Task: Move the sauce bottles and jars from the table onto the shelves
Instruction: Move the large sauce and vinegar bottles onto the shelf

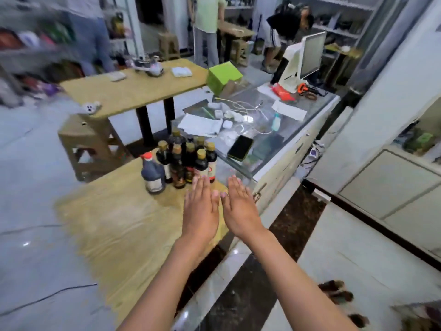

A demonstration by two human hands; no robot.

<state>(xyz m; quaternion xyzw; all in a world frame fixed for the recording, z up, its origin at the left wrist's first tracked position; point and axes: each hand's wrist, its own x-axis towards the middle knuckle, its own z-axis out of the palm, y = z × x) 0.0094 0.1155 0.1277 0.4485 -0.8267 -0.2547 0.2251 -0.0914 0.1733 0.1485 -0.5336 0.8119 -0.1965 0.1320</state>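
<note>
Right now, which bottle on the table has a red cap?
The big dark jug at the left edge of the cluster; the other bottles are slimmer with gold caps.

Both bare forearms reach forward from the lower edge of the view, converging toward the middle. The left hand [201, 206] is flat, back up, fingers straight and pressed together, pointing ahead. The right hand [241, 206] lies just beside it in the same pose, back up, fingers extended and closed side by side. The thumbs nearly meet between the two hands, perhaps touching; blur makes that unclear. Neither hand holds anything. Both wrists are straight, in line with the forearms.
</note>
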